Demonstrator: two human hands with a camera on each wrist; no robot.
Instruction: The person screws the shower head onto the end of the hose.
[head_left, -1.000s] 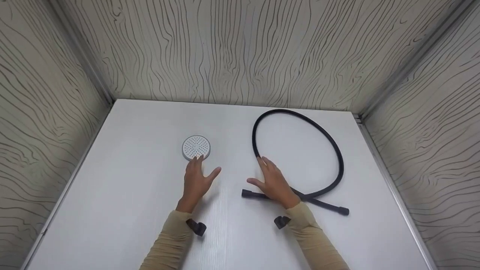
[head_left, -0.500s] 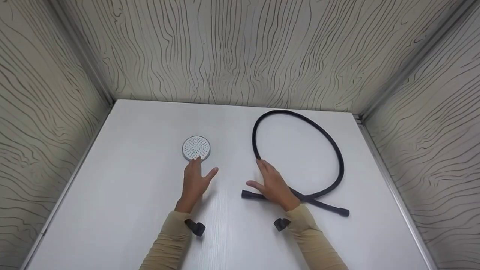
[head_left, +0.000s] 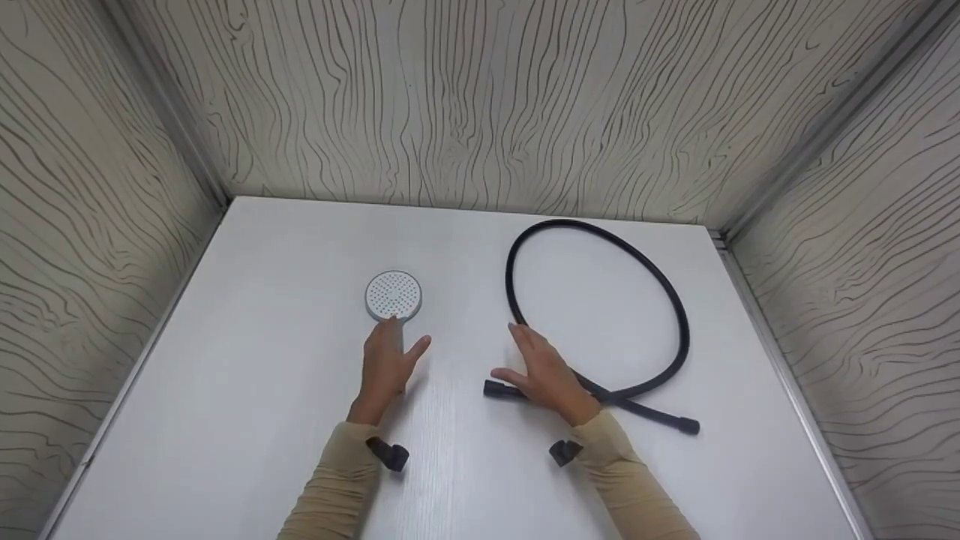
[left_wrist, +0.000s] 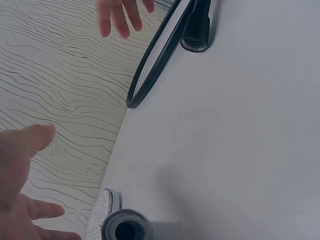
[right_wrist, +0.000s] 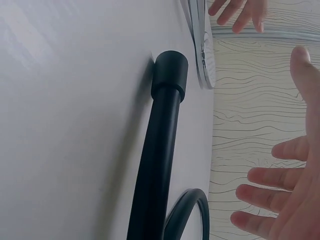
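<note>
A shower head (head_left: 394,294) with a pale, dotted round face lies on the white table, its handle mostly hidden under my left hand (head_left: 384,364). That hand hovers over the handle with fingers extended and thumb spread; the left wrist view shows the handle's hollow threaded end (left_wrist: 127,227) apart from the fingers. My right hand (head_left: 549,373) is held above the black shower hose (head_left: 679,315), thumb out and fingers extended, holding nothing. The hose lies in one loop with its ends crossed. One end fitting (right_wrist: 170,70) shows large in the right wrist view.
The white table (head_left: 247,360) is bounded by wood-grain patterned panels (head_left: 450,97) at the back and both sides. Metal strips run along the side edges. The hose's other end fitting (head_left: 688,425) points to the right. A small black device (head_left: 390,454) sits on each wrist.
Both hands have drawn back slightly toward the person, so more of the shower head's face shows. The shower head and hose lie where they were.
</note>
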